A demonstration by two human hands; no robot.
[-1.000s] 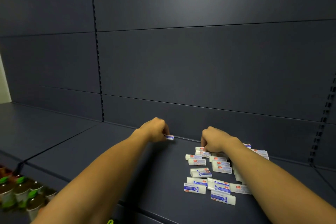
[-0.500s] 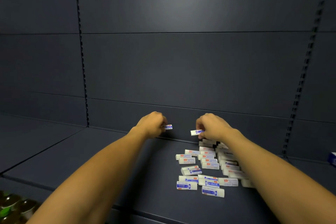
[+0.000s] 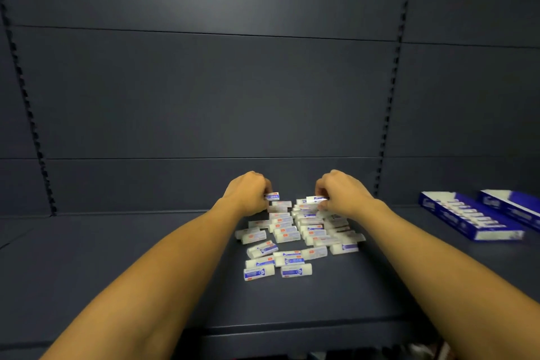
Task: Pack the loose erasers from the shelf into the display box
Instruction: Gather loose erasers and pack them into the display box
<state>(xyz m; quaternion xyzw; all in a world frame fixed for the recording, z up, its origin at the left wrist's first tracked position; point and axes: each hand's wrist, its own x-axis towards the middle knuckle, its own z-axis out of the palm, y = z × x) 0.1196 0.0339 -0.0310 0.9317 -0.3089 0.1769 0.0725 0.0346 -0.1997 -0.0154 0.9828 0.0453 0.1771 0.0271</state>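
Note:
Several loose white erasers with blue and red sleeves [image 3: 287, 238] lie in a heap on the dark shelf [image 3: 117, 257]. My left hand [image 3: 248, 191] pinches one eraser [image 3: 272, 196] above the far end of the heap. My right hand [image 3: 340, 191] pinches another eraser [image 3: 315, 199] just opposite it, a little apart. The blue display box [image 3: 467, 218] lies open at the right of the shelf with a row of erasers inside.
A second blue box [image 3: 514, 207] sits behind the display box at the far right. The dark back panel [image 3: 219, 96] rises right behind the heap. The shelf's front edge [image 3: 292, 327] runs below my forearms.
The view has swung right, bringing the blue boxes into sight. My right hand has lifted an eraser off the heap. Both hands now sit closer together over the pile.

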